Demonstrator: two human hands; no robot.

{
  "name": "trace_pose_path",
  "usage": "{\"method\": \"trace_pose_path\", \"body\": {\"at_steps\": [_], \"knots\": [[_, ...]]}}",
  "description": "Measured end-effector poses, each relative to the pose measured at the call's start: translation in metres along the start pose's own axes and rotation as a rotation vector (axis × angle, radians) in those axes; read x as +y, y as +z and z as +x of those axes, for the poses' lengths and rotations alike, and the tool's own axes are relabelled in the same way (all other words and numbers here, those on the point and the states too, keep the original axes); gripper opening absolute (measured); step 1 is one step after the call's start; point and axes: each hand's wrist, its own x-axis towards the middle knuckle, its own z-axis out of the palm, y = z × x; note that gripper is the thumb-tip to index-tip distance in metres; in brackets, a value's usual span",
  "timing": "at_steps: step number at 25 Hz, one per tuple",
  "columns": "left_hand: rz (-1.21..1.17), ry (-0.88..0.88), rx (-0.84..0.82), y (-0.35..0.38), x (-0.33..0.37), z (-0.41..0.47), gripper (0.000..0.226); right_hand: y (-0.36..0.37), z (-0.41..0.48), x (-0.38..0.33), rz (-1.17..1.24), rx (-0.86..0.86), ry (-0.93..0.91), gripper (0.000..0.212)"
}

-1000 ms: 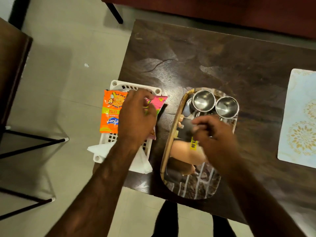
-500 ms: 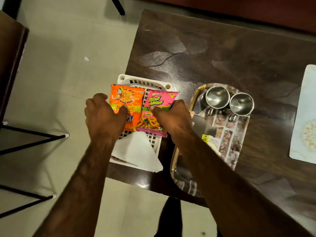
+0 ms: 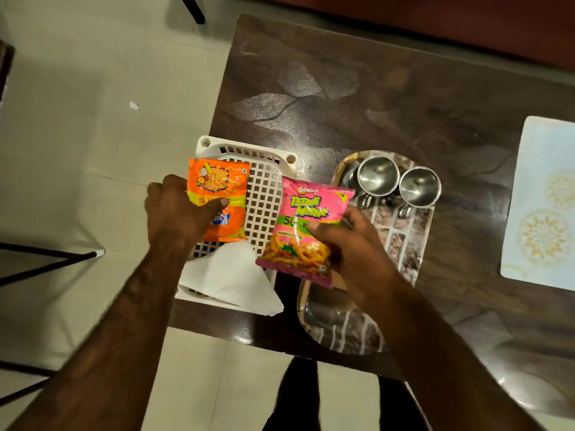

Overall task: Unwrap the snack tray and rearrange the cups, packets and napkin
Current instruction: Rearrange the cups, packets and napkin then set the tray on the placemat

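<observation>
The left hand (image 3: 177,213) pinched the orange packet (image 3: 219,197) by its left edge, thumb across the front, over the left part of the white lattice basket (image 3: 264,194). The right hand (image 3: 351,244) pinched the pink packet (image 3: 306,225) by its right side, thumb on the front, and held it above the gap between the basket and the tray (image 3: 404,244). The two packets were apart, with bare lattice showing between them.

A white napkin (image 3: 230,275) lay across the near end of the basket, one corner hanging over the rim onto the worktop (image 3: 342,88). Two steel cups (image 3: 378,175) stood side by side at the far end of the tray, handles toward the near side, close together; whether they touched could not be told. The tray had a stone-pattern face and sat just right of the basket.

The worktop was dark, glossy wood with a pale leaf design at the far left. A light placemat (image 3: 541,206) with gold floral motifs lay at the right edge. The floor (image 3: 77,119) was pale tile; black furniture legs (image 3: 49,262) stood at the left.

The pink packet read "BINGO!" and "TEDHE MEDHE", with a large "5" on a green band. The orange packet's lettering was largely covered by the thumb and not legible.
</observation>
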Motion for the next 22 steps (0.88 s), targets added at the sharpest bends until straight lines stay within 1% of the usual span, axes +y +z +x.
{"method": "trace_pose_path", "body": {"at_steps": [2, 5, 8, 11, 13, 15, 16, 17, 19, 22], "knots": [[-0.031, 0.039, 0.023, -0.002, 0.000, 0.000, 0.065, -0.032, -0.013, 0.013, 0.028, 0.040, 0.016, 0.039], [-0.175, 0.018, -0.052, -0.006, 0.008, -0.015, 0.062, -0.076, -0.026, 0.032, 0.108, 0.144, 0.012, 0.046], [-0.284, 0.013, -0.046, -0.012, 0.015, -0.032, 0.068, -0.108, -0.031, 0.042, 0.151, 0.215, 0.005, 0.035], [-0.499, -0.007, -0.039, -0.024, 0.028, -0.053, 0.070, -0.132, -0.026, 0.044, 0.050, 0.300, -0.022, 0.028], [-0.589, 0.018, -0.116, -0.021, 0.043, -0.077, 0.068, -0.143, -0.019, 0.041, -0.002, 0.337, -0.051, 0.026], [-0.638, 0.032, -0.257, -0.003, 0.058, -0.101, 0.067, -0.149, -0.011, 0.038, -0.049, 0.349, -0.079, 0.036], [-0.646, 0.019, -0.323, 0.010, 0.065, -0.110, 0.068, -0.150, -0.008, 0.038, -0.077, 0.362, -0.100, 0.039], [-0.648, 0.006, -0.372, 0.022, 0.071, -0.118, 0.068, -0.149, -0.005, 0.036, -0.119, 0.369, -0.122, 0.037], [-0.660, -0.014, -0.415, 0.041, 0.084, -0.127, 0.064, -0.150, 0.000, 0.036, -0.217, 0.378, -0.168, 0.033], [-0.675, -0.035, -0.441, 0.055, 0.094, -0.131, 0.058, -0.152, 0.006, 0.033, -0.283, 0.417, -0.218, 0.039]]}}
